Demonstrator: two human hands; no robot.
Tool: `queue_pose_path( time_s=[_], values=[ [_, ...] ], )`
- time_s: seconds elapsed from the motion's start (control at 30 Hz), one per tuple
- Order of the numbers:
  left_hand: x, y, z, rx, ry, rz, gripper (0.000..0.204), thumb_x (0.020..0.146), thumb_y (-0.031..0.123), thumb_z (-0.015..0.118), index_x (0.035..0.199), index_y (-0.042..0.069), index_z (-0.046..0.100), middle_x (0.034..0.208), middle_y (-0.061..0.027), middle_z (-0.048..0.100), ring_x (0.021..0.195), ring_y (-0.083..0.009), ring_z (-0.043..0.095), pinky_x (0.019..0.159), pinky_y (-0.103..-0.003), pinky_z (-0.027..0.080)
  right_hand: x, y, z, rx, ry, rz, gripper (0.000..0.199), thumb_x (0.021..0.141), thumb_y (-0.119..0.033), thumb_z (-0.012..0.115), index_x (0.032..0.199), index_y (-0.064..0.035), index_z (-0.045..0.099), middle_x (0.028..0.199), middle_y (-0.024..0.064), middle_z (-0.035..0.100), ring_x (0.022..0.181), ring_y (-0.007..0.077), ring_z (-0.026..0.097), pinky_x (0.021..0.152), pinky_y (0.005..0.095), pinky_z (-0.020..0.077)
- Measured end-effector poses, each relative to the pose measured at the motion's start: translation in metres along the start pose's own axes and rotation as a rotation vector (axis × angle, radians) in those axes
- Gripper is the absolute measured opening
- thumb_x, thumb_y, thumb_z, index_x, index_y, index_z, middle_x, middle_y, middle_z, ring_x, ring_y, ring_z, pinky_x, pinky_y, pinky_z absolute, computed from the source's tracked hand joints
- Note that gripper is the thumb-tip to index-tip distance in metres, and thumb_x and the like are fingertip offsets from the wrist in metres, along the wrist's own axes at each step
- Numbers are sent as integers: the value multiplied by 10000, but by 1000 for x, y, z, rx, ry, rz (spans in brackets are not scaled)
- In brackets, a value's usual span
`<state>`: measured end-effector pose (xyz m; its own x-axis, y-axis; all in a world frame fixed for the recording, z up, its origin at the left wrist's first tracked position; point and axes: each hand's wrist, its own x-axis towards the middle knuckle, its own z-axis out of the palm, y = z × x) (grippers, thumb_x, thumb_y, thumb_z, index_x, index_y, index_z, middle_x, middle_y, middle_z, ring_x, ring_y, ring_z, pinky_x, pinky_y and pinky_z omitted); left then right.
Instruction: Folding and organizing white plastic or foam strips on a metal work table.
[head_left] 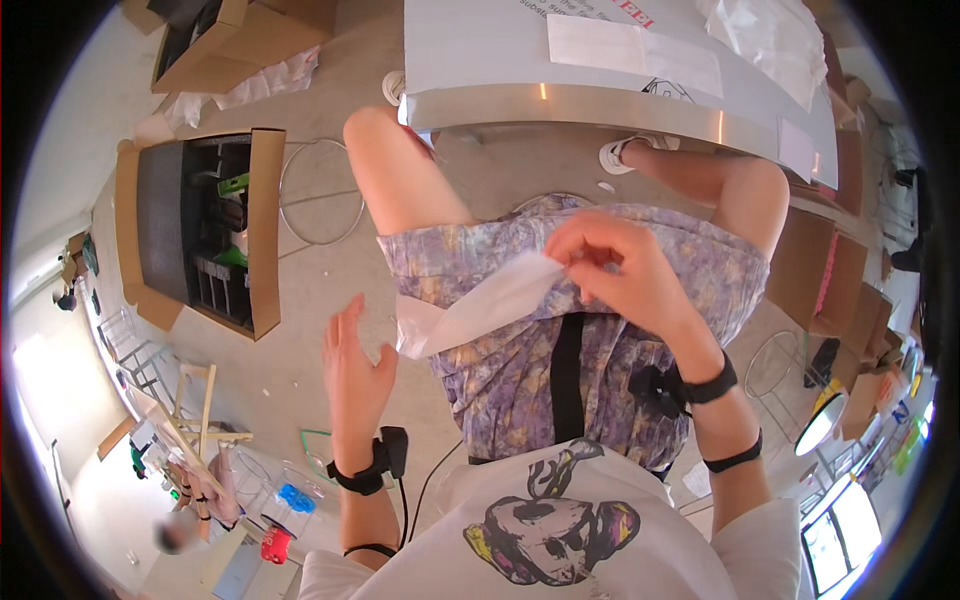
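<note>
A thin white sheet, paper or tissue, (490, 305) hangs slantwise over my lap. My right hand (625, 265) pinches its upper right corner between thumb and fingers. The sheet's lower left end dangles loose and looks slightly see-through. To the left of that end, apart from it, my left hand (355, 385) is held up with fingers stretched and nothing in it. Ahead of my knees stands a grey-topped table (470, 60) with a metal front edge. On it lie a flat white sheet (598, 45) and a crumpled white plastic sheet (775, 45).
An open cardboard box (265, 235) with dark foam and green items sits on the floor at left, beside a wire hoop (283, 215). More cardboard boxes (800, 255) stand at right. Another person (225, 490) is at lower left near a wooden frame (205, 410).
</note>
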<state>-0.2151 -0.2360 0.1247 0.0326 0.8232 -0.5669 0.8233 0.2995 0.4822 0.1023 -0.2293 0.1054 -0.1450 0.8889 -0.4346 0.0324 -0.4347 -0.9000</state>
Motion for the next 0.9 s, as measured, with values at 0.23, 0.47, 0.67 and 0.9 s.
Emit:
queue_pose_path(
  time_s=[0.23, 0.47, 0.67, 0.9],
  values=[
    [2, 102, 32, -108, -51, 880, 476, 698, 0, 796, 1146, 37, 640, 1112, -127, 653, 1009, -243, 615, 855, -376, 477, -34, -11, 5, -204, -2, -317, 158, 796, 99, 595, 889, -18, 644, 932, 103, 656, 785, 238, 627, 643, 297, 506],
    [11, 125, 54, -355, -4, 735, 136, 797, -7, 747, 900, 33, 668, 799, -73, 647, 702, -198, 622, 571, -287, 467, -43, -13, 7, -216, 314, -363, 214, 784, 148, 595, 934, 7, 655, 951, 115, 656, 833, 235, 642, 721, 300, 534],
    [9, 117, 63, -471, -76, 423, 140, 825, 2, 751, 922, -17, 653, 819, -47, 659, 647, -99, 599, 578, -228, 474, -41, -17, 16, 0, 552, -341, 242, 783, 120, 645, 988, -7, 655, 1007, 114, 644, 891, 229, 630, 716, 295, 528],
    [13, 132, 63, -939, -200, 208, 133, 914, 26, 664, 1023, -46, 642, 897, -64, 703, 814, -133, 700, 658, -227, 544, -41, -22, 11, -234, 336, -360, 309, 789, 55, 700, 1079, -42, 651, 1031, 105, 644, 925, 250, 625, 754, 313, 511]
  ],
)
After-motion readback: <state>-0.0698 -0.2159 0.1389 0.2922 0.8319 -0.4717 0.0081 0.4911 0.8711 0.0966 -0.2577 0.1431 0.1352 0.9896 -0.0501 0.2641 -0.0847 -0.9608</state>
